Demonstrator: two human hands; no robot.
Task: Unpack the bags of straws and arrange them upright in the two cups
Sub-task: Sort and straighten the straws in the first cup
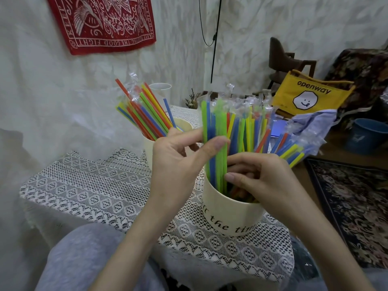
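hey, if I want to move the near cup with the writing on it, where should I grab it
Probably the bare lower wall of the near cup, wrapped from the side facing you. Its straws fan out above the rim, and the left hand and right hand are busy there, so the top offers no hold.

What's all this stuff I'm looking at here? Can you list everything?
near cup: one, cream with black lettering, front of table
far cup: one, cream, behind left hand
straws: many, green, blue, yellow, orange, upright in both cups
lace cloth: one, white, covering table
clear cup: one, by the wall
red banner: one, on the wall
yellow bag: one, right
blue bucket: one, floor right
left hand: pinches green straws
right hand: grips straws at near cup's rim
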